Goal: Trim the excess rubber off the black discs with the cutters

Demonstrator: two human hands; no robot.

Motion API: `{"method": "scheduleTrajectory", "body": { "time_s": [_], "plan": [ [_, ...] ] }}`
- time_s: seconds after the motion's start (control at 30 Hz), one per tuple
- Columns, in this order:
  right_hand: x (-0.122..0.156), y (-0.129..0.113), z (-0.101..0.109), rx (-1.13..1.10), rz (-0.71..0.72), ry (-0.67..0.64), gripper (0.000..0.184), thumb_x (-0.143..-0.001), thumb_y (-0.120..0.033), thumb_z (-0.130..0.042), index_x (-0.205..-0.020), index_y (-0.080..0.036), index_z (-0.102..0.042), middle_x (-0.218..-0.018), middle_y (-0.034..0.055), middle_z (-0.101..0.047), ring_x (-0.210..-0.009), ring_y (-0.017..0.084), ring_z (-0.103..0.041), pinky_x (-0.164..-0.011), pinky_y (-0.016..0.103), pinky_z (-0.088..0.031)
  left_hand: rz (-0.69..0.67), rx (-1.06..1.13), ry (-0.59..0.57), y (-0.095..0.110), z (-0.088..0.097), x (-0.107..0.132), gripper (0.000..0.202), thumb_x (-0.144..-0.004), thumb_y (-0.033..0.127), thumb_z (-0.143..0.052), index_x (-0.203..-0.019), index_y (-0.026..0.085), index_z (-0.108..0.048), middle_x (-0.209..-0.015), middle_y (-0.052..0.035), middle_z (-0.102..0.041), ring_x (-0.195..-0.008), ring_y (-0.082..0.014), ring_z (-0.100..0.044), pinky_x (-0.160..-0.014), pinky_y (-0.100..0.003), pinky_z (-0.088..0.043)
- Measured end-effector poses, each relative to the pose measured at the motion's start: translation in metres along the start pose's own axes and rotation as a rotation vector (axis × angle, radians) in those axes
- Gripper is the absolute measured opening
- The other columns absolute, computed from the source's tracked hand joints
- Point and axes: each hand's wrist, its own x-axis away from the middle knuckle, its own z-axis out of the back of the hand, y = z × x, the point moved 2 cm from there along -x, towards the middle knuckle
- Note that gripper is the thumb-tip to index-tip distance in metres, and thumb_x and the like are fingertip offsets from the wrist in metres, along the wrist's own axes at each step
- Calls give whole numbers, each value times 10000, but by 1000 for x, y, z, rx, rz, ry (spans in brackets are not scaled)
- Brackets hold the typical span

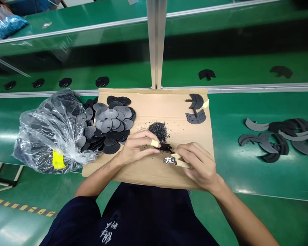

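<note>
Black shavings (158, 131) heaped beyond left hand (136, 147).

A factory assembly line: green conveyor belt (246, 68) carrying spaced black plastic parts (206, 74)

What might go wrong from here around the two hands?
The metal tool with the tan handle in the right hand meets the small black plastic piece pinched by the left hand; it might nick that hand. The heap of black plastic crumbs nearby could scatter off the brown cardboard sheet.
</note>
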Motion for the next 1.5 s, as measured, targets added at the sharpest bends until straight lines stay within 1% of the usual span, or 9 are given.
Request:
{"method": "scheduleTrajectory", "body": {
  "time_s": [0.13, 0.27, 0.53, 0.67, 0.73, 0.8, 0.87, 1.2, 1.5],
  "plan": [
    [1, 0, 0, 0, -2, -8, 272, -973, -90, -529, -1197, -188, -647, -1022, 111, -737, -805, 217, -668, -689, 367, -538, -10, -76, 17, 2, 3, 3, 152, -888, 277, -785, -824, 161, -711, -900, -75, -737, -810, -159, -681, -725, -289, -564],
    [1, 0, 1, 47, 26, -18, 327, -966, -52, -489, -1219, -188, -646, -1021, 106, -739, -824, 215, -673, -678, 358, -527, 54, -42, 22, 0, 5, 2, 148, -933, 306, -731, -911, 159, -728, -905, -83, -736, -847, -166, -688, -761, -294, -570],
    [-2, -8, 1, 214, 185, -39, 232, -994, -66, -542, -1144, -178, -680, -1008, 103, -753, -838, 201, -661, -666, 337, -501, 201, -14, -133, -5, 4, -6, 262, -1019, 345, -595, -917, 150, -737, -850, -71, -723, -779, -143, -664, -736, -256, -536],
    [-2, -9, 1, 245, 195, -45, 230, -985, -66, -567, -1133, -187, -696, -1030, 98, -756, -853, 196, -665, -675, 334, -502, 82, -70, -248, 0, 5, -4, 378, -961, 496, -649, -1116, 155, -699, -1033, -119, -718, -954, -214, -673, -832, -333, -558],
    [-3, -10, 0, 263, 204, -53, 218, -990, -74, -562, -1119, -184, -698, -1030, 100, -758, -846, 197, -660, -674, 338, -505, 1, -217, -321, 3, 2, -2, 344, -942, 422, -700, -1167, 164, -669, -1087, -125, -703, -994, -233, -654, -849, -357, -554],
    [-5, -11, -2, 265, 215, -57, 204, -985, -71, -569, -1105, -176, -697, -1013, 106, -760, -842, 202, -656, -672, 341, -506, -62, -365, -355, 4, -1, -1, 180, -984, 236, -623, -1147, 169, -661, -1047, -106, -705, -944, -215, -637, -807, -342, -538],
    [-6, -13, -3, 233, 216, -48, 193, -975, -59, -581, -1096, -161, -692, -988, 113, -756, -840, 205, -656, -670, 337, -501, -99, -395, -341, 5, -4, -1, 157, -986, 137, -560, -1106, 161, -659, -965, -87, -706, -867, -196, -620, -753, -320, -514],
    [-8, -21, 3, 119, 225, 5, 173, -984, -59, -542, -1045, -142, -681, -957, 122, -753, -837, 203, -668, -684, 336, -543, -5, -19, -186, 4, -7, -5, 138, -952, 197, -683, -1079, 166, -730, -918, -79, -736, -853, -164, -650, -783, -296, -529],
    [-5, -20, 6, 117, 187, 28, 253, -970, -66, -558, -1160, -196, -663, -988, 96, -760, -859, 201, -702, -691, 332, -564, 20, 69, -100, 1, -10, 2, 139, -933, 217, -722, -1061, 170, -752, -899, -76, -732, -811, -147, -657, -736, -270, -547]
  ]
}}
